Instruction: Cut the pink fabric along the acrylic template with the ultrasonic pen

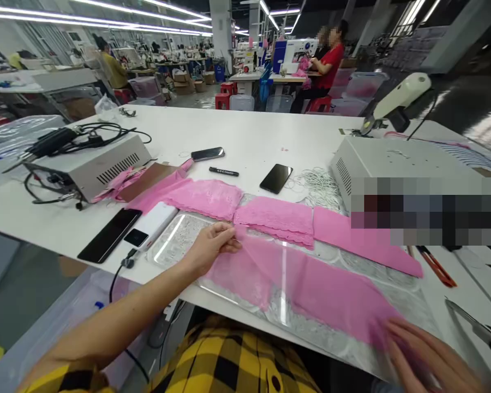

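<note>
A sheer pink fabric strip (306, 286) lies stretched across a clear glass-like plate (175, 240) on the white table (249, 136). My left hand (210, 245) pinches the strip's left end with fingers closed. At the lower right, my right hand (425, 357) lies over the strip's right end, fingers stretched out and blurred by motion. Behind the strip, pink lace pieces (245, 204) sit in a row.
Two phones (275, 178), a black marker (223, 171), a white power bank (153, 226), another black phone (109, 234), grey boxes (94, 164) with cables, a handheld tool (396, 98), scissors (436, 266) and a blade (474, 327) are about. People sit at sewing machines behind.
</note>
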{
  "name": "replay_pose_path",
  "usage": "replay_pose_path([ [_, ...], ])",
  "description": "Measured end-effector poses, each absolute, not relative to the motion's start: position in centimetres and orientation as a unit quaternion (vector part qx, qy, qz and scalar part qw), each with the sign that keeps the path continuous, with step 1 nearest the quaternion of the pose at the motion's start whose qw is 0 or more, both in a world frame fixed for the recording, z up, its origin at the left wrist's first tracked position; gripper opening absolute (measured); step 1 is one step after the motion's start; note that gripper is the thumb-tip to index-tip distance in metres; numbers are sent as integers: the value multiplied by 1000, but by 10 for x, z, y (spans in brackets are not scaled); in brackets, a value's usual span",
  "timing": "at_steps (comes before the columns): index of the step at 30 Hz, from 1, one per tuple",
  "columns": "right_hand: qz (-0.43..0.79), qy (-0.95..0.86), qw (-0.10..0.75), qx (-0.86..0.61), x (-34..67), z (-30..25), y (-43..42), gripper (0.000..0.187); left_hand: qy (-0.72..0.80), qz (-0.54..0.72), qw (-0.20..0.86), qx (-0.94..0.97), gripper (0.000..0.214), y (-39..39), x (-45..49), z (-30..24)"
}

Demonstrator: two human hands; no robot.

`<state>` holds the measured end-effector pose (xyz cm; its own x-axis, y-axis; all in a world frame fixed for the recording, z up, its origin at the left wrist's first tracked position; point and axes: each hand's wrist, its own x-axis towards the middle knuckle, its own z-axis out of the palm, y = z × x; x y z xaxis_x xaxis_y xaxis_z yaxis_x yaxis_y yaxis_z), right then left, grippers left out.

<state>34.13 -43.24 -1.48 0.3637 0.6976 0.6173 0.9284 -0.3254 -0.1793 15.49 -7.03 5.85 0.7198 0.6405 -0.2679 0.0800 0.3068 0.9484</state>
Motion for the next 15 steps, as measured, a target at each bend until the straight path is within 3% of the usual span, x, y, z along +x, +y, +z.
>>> replay_pose_path([
  [7, -120, -610, 282, -731, 286, 26, -320, 13, 352, 223, 755, 506, 53, -71, 108, 38],
  [15, -71, -642, 256, -719, 281, 25, -287, 11, 323, 232, 752, 526, 48, -62, 115, 35],
])
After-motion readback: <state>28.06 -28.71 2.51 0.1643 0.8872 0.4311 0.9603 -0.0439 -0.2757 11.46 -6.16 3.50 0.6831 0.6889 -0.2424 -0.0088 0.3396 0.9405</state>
